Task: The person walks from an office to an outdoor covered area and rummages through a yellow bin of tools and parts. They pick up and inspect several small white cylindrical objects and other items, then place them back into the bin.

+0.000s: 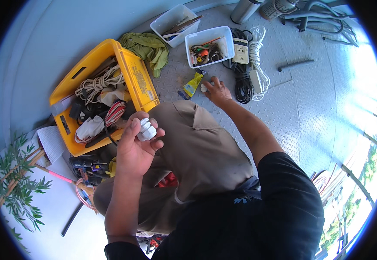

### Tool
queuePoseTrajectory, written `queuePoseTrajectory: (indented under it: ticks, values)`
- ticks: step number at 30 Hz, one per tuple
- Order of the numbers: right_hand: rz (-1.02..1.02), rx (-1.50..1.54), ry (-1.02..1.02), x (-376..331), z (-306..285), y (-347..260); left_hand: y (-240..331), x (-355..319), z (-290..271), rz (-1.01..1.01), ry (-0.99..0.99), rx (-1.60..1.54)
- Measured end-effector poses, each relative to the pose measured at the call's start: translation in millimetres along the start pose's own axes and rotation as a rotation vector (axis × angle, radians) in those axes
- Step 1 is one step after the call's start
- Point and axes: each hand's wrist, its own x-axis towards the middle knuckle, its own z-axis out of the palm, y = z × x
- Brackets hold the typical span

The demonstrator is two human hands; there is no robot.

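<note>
My left hand (135, 149) is raised over my lap, fingers closed around white ribbed plastic fittings (147, 130), which look like cable glands or pipe couplings. It holds them in front of the yellow crate. My right hand (219, 92) reaches down to the metal floor with bent fingers, closed at a small white piece (204, 88). The fingers partly hide that piece, so its kind is unclear. Just left of it lies a yellow and blue tube or packet (192, 85).
A yellow crate (138, 78) holds cords and tools, with a green cloth (147, 47) beside it. Beyond stand a white tub (211, 65) of small parts and another white tub (159, 25). A socket strip (241, 51), black cable (243, 85) and white cord (257, 47) lie right.
</note>
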Motion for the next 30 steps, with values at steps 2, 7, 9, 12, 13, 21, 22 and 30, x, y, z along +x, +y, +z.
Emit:
queuePoseTrajectory:
  ticks: [2, 7, 9, 12, 13, 21, 22, 30]
  values:
    - [-0.020, 0.067, 0.008, 0, 4, 5, 1, -1, -3, 0.033, 0.045, -0.010]
    - [0.142, 0.660, 0.125, 0, -43, -17, 11, -3, -11, 0.080, 0.167, 0.088]
    - [0.291, 1.230, -0.170, -15, -94, -29, 18, -2, -13, 0.086, 0.098, 0.123]
    - [0.061, 1.298, -0.188, -28, -168, -71, 31, 1, -9, 0.056, 0.000, 0.084]
    - [-0.052, 1.179, -0.105, -29, -187, -89, 35, 2, -6, 0.047, 0.031, 0.122]
    - [-0.561, 0.661, 0.366, -15, -261, -246, 64, 5, 15, 0.255, 0.041, 0.220]
    - [-0.533, 0.622, 0.392, -14, -264, -259, 70, 5, 13, 0.301, 0.055, 0.224]
    - [-0.706, 0.950, 0.109, -9, -268, -298, 105, -11, -10, 0.505, 0.078, 0.185]
